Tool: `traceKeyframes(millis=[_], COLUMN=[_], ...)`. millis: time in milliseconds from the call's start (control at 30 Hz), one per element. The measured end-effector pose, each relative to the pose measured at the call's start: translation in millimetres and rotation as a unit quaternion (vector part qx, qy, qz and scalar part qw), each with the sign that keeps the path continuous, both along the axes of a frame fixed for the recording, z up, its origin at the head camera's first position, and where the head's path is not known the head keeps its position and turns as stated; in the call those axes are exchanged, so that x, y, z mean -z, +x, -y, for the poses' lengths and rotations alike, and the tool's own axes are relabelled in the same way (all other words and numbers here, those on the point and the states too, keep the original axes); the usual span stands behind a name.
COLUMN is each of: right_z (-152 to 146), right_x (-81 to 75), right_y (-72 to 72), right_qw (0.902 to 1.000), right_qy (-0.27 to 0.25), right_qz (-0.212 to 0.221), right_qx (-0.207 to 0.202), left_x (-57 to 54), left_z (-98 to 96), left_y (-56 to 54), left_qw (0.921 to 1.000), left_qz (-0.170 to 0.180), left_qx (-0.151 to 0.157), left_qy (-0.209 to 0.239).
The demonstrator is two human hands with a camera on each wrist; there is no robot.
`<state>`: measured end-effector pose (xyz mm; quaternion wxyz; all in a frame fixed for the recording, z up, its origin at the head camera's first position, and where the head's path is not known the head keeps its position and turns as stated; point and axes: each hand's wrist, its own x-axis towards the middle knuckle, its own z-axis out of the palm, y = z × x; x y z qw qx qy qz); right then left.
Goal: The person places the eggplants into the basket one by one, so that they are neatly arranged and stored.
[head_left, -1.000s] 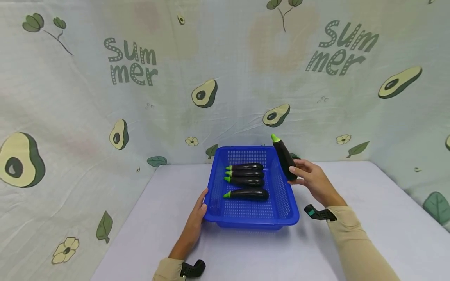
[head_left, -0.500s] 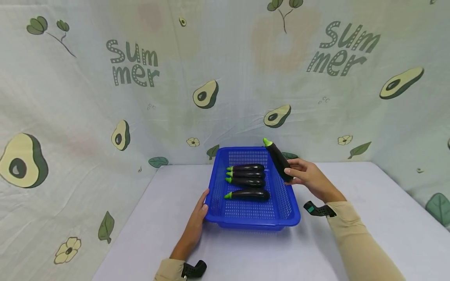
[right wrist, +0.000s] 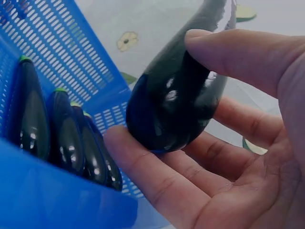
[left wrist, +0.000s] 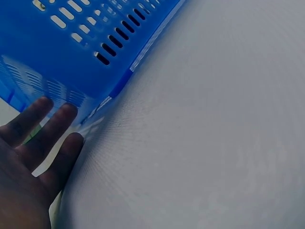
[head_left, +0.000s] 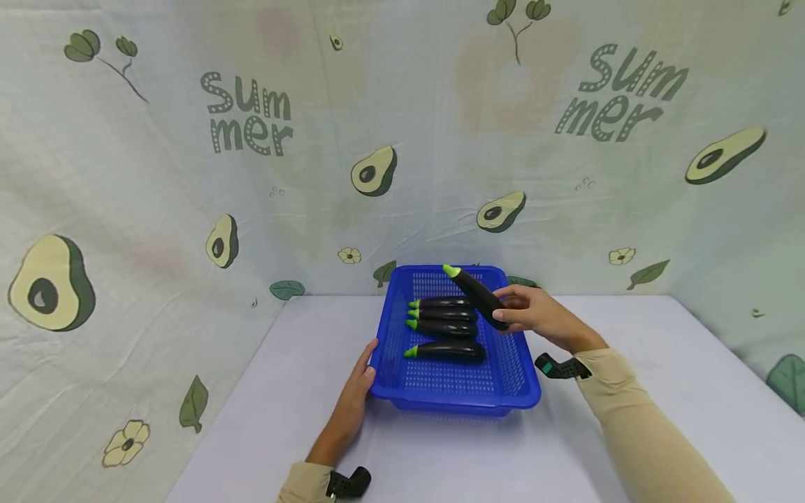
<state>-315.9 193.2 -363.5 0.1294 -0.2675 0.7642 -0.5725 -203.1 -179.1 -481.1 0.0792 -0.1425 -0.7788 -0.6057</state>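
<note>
An eggplant (head_left: 476, 295) with a dark glossy body and green stem is held at its thick end by my right hand (head_left: 534, 318), thumb on one side and fingers on the other. It tilts over the right part of a blue plastic basket (head_left: 453, 403), stem up and to the left. Inside the basket several more eggplants (head_left: 448, 351) lie side by side, stems to the left. The right wrist view shows the held eggplant (right wrist: 167, 105) close up beside the basket wall. My left hand (head_left: 353, 395) touches the basket's left side; its extended fingers (left wrist: 59, 119) show in the left wrist view.
The basket stands on a white-covered table (head_left: 302, 363), toward its back edge. Behind rises a pale cloth backdrop (head_left: 434, 168) printed with avocados, leaves and lettering. A dark band (head_left: 562, 367) is on the right wrist, another band (head_left: 349, 482) on the left.
My right hand has carried the eggplant leftward and lower over the basket, tilting it further toward horizontal. The left hand has kept its place at the basket's side.
</note>
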Motion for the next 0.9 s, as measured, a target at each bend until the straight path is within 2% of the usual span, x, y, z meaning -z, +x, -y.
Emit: traceKeyframes(millis=[133, 300, 567, 900], right_z=[3, 8, 20, 30], right_x=[-5.4, -9.1, -3.7, 0.1], right_y=[-2.6, -4.2, -8.1, -8.5], right_qw=[0.9997, 0.9996, 0.9982, 0.9952], right_qy=[0.023, 0.025, 0.048, 0.087], right_qz=[0.001, 0.014, 0.033, 0.025], right_qx=[-0.004, -0.003, -0.012, -0.037], left_x=[-0.3, 0.7, 2.5, 2.6], left_z=[-1.9, -2.0, 2.1, 0.7], left_y=[-1.0, -2.3, 0.0, -0.4], left_qw=[1.0000, 1.0000, 0.9999, 1.0000], left_qz=[-0.004, -0.002, -0.002, 0.001], left_qx=[0.001, 0.004, -0.011, 0.001], left_qy=[0.000, -0.003, -0.009, -0.002])
